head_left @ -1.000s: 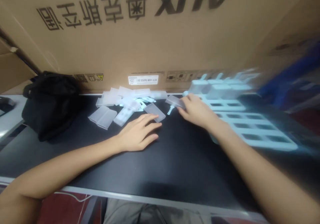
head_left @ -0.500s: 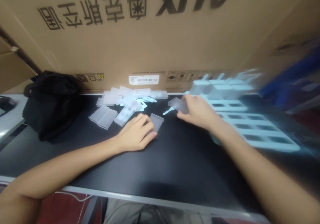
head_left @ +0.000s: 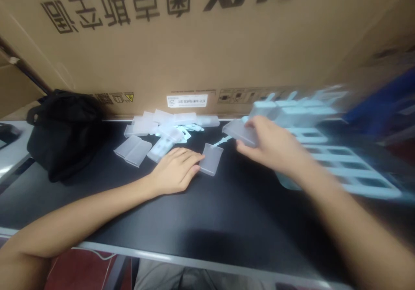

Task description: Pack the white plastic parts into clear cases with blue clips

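Observation:
My left hand (head_left: 175,169) rests on the black table, its thumb and fingertips closed at the left edge of a translucent plastic cover (head_left: 212,160). My right hand (head_left: 269,145) grips a second flat translucent cover (head_left: 241,133) between thumb and fingers. A thin light-blue stick (head_left: 223,141) lies between the two covers, one end close to each. Beyond my left hand is a loose pile of similar translucent covers (head_left: 147,123) mixed with light-blue pieces (head_left: 184,133). Two more covers (head_left: 132,151) lie side by side left of it.
On the right stand light-blue popsicle molds (head_left: 292,113) with sticks upward, behind a light-blue frame (head_left: 350,167) with rectangular openings, both blurred. A large cardboard box (head_left: 194,56) walls off the back. A black cloth bag (head_left: 65,134) sits at the left.
My right hand and its cover have moved slightly right and nearer. My left hand's fingers have straightened, and the cover there has shifted right, showing more of its surface.

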The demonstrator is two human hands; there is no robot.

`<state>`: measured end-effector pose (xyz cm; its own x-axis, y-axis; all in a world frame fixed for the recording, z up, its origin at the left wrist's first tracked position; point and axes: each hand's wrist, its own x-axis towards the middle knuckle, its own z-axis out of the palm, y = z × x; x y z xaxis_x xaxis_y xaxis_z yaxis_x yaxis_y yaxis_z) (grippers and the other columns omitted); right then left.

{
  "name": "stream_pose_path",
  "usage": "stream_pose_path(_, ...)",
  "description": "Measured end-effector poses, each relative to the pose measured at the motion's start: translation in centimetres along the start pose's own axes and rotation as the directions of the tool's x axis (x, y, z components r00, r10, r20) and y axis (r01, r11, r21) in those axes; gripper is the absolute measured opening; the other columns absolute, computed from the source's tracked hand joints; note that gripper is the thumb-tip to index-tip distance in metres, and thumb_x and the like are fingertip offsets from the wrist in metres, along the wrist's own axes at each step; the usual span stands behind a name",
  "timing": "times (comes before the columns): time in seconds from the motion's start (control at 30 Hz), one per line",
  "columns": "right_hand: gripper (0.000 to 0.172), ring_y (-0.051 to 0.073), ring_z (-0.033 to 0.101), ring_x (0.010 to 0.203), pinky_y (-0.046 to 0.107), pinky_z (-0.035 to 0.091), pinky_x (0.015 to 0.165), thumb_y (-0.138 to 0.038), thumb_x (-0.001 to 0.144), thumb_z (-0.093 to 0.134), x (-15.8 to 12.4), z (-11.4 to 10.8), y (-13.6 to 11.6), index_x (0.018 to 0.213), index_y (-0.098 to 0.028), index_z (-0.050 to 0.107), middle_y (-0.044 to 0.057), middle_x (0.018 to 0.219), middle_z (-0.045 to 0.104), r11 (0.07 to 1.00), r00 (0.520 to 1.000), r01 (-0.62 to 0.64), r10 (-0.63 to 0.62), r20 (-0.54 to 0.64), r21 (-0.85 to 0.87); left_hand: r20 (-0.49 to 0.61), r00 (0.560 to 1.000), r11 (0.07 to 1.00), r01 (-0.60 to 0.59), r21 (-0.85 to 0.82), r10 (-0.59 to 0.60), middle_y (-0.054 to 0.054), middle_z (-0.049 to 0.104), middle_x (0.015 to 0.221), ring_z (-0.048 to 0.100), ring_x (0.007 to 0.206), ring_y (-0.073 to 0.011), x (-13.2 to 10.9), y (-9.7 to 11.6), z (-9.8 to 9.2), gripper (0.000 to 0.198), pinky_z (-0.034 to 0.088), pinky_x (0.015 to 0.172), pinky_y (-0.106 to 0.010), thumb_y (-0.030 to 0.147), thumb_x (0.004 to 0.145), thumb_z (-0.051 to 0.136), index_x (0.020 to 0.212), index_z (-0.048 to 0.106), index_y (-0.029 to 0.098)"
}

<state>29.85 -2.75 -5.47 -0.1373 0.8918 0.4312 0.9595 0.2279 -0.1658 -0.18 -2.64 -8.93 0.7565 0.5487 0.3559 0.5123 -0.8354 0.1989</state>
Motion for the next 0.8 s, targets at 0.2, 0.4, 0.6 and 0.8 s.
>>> stream_pose_path(0.2,0.036,0.024,0.064,0.076,0.034,0.046,0.066,-0.046,0.086,0.062,-1.2,-1.8,-3.2,0.112,-0.022,0.053,0.011,0.106,0.068,0.983,0.990,0.130,-0.136,0.034,0.129,-0.067,0.997,0.987,0.052,0.150,-0.043,-0.011,0.070,0.131,0.062,0.121,-0.0266,3.4,-1.3,-2.4,0.032,0.050,0.107,-0.044,0.032,0.109,0.045,0.127,0.066,0.016)
stream_pose_path(0.4,0.036,0.024,0.063,0.074,0.033,0.043,0.062,-0.047,0.086,0.062,-1.3,-1.2,-2.4,0.111,-0.022,0.052,0.011,0.103,0.068,0.985,0.989,0.145,-0.144,-0.014,0.091,0.136,0.989,0.862,-0.020,0.507,-0.057,-0.018,0.072,0.120,0.060,0.114,-0.0316,9.4,-3.7,-2.0,0.030,0.046,0.096,-0.045,0.008,0.094,0.053,0.111,0.077,0.010)
stream_pose_path(0.6,0.033,0.025,0.063,0.074,0.034,0.043,0.064,-0.045,0.089,0.058,-0.9,-1.4,-0.7,0.112,-0.022,0.053,0.012,0.102,0.069,0.994,0.992,0.108,-0.106,-0.074,0.034,0.176,0.984,0.826,-0.101,0.554,0.003,-0.020,0.072,0.113,0.060,0.110,-0.0319,12.2,-5.1,-0.6,0.024,0.040,0.087,-0.041,0.000,0.085,0.058,0.095,0.079,0.008)
stream_pose_path(0.8,0.034,0.027,0.065,0.083,0.035,0.044,0.066,-0.046,0.089,0.059,-1.1,-2.6,-0.6,0.113,-0.021,0.055,0.013,0.106,0.070,0.995,0.991,0.099,-0.098,-0.096,0.007,0.190,0.979,0.838,-0.168,0.519,0.079,-0.017,0.072,0.114,0.057,0.113,-0.0315,12.5,-6.1,-1.2,0.018,0.039,0.089,-0.040,0.014,0.093,0.062,0.091,0.079,0.012)
